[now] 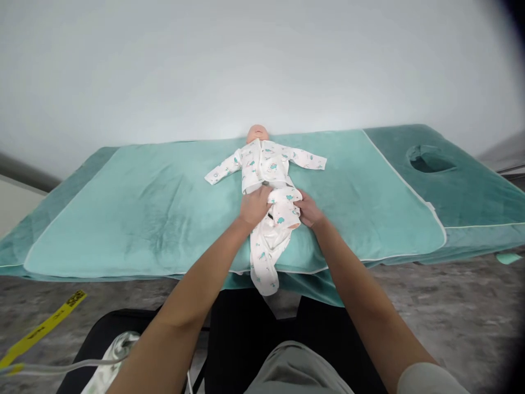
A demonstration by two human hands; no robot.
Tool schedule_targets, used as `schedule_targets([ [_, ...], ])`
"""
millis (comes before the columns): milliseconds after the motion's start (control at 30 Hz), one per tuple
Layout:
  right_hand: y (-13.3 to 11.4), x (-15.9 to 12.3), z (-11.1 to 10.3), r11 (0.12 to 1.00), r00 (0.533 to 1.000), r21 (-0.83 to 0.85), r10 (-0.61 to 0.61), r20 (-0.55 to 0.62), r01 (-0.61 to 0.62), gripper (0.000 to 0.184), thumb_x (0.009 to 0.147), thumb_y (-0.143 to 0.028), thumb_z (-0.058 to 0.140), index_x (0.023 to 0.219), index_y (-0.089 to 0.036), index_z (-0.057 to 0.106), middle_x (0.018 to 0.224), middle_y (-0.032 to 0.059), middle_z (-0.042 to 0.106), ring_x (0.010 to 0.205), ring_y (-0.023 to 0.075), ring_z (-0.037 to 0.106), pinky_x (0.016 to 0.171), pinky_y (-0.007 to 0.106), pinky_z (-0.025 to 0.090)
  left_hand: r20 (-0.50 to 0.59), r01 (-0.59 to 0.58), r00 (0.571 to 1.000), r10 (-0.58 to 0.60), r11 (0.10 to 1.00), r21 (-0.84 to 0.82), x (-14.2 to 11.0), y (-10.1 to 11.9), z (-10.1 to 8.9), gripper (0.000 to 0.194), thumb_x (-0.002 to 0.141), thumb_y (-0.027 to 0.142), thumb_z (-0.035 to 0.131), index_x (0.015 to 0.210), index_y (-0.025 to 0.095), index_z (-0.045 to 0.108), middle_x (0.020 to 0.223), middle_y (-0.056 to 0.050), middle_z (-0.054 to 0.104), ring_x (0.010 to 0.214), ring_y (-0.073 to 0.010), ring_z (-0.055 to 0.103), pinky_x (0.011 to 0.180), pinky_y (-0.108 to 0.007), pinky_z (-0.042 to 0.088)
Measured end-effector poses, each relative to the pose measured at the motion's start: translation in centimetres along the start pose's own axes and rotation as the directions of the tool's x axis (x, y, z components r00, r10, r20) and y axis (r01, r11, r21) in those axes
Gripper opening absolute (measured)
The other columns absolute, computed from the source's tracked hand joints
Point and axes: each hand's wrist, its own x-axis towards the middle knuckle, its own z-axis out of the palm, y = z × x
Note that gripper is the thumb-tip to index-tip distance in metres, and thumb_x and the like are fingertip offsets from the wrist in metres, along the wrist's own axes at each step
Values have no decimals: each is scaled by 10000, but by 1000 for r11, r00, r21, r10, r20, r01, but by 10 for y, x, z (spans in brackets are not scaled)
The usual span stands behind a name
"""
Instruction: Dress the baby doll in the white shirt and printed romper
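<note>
A baby doll (257, 132) lies on its back, head toward the wall, in a white printed long-sleeved top (266, 161) with both sleeves spread out. Matching baby pants (283, 205) are bunched around its lower body, and a bit of skin-coloured leg shows at one opening. The other trouser leg lies flat and hangs over the bed's front edge. My left hand (255, 205) is closed at the waist side of the pants, its fingertips partly hidden. On the opposite side, my right hand (308, 210) pinches the pants' fabric.
The doll rests on a light teal sheet (123, 219) over a padded bed with a face hole (432, 160) at the right. A white wall (262, 65) stands behind. Below left are a yellow strap (45, 328), a cable (69, 365) and a printed cloth (109, 364) on a black seat.
</note>
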Motion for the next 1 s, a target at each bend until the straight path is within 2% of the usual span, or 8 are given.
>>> schedule_targets([
  [200, -10, -3, 12, 999, 999, 48, 7, -40, -5, 498, 623, -373, 866, 1064, -255, 666, 1055, 5, 760, 926, 205, 707, 841, 344, 572, -69, -44, 996, 49, 996, 77, 35, -4, 1, 386, 893, 283, 591, 1272, 216, 572, 1270, -138, 651, 1150, -332, 623, 883, -374, 439],
  [400, -2, 3, 5, 1000, 987, -10, 20, -157, -22, 468, 672, -385, 775, 1094, -242, 631, 987, 5, 751, 811, 193, 684, 723, 324, 556, -77, 109, 985, -156, 901, -421, 31, -7, 3, 388, 752, 249, 669, 1138, 255, 644, 1141, -38, 713, 1142, -291, 627, 956, -349, 455],
  [467, 2, 5, 2, 1000, 986, -7, 12, -167, -14, 430, 691, -359, 744, 1091, -246, 633, 953, -7, 740, 779, 186, 667, 696, 311, 543, 15, 109, 990, -137, 710, -696, 26, -19, 0, 386, 683, 313, 716, 1058, 232, 677, 1081, -23, 719, 1098, -280, 642, 939, -345, 479],
  [533, 4, 6, -1, 1000, 986, 6, -3, -164, 4, 376, 696, -325, 727, 1055, -247, 645, 901, -19, 724, 744, 174, 648, 663, 292, 523, 93, 125, 991, -95, 423, -897, 21, -36, 0, 403, 653, 402, 737, 1003, 208, 697, 1012, -30, 721, 1031, -274, 665, 900, -350, 510],
  [633, 3, 12, -2, 1000, 988, -2, 2, -156, -2, 320, 660, -261, 708, 975, -238, 653, 830, -24, 697, 708, 166, 624, 633, 276, 496, 86, 91, 986, -146, 29, -995, 18, -64, 9, 406, 731, 519, 665, 991, 209, 700, 937, -38, 717, 963, -260, 684, 868, -374, 538],
  [700, 0, 20, -3, 999, 990, -42, 23, -138, -29, 286, 625, -231, 673, 909, -230, 643, 798, -19, 685, 694, 173, 612, 626, 282, 484, 38, 16, 975, -219, -100, -995, 20, -80, 20, 385, 786, 512, 612, 1032, 225, 689, 951, -38, 720, 986, -256, 685, 892, -391, 540],
  [833, -5, 37, -4, 990, 995, -132, 41, -94, -53, 227, 604, -247, 600, 829, -224, 602, 745, -7, 658, 654, 188, 587, 626, 314, 472, -9, -36, 956, -294, -86, -996, 27, -100, 35, 485, 780, 443, 614, 1227, 257, 616, 1031, -40, 727, 1072, -274, 673, 962, -441, 523],
  [1000, -10, 37, 4, 973, 996, -223, 48, -81, -65, 310, 700, -391, 614, 970, -239, 620, 870, 22, 681, 773, 228, 628, 721, 366, 502, 20, 5, 964, -265, -56, -998, 28, -107, 35, 682, 698, 391, 638, 1361, 287, 522, 1088, -36, 719, 1086, -273, 673, 987, -467, 511],
])
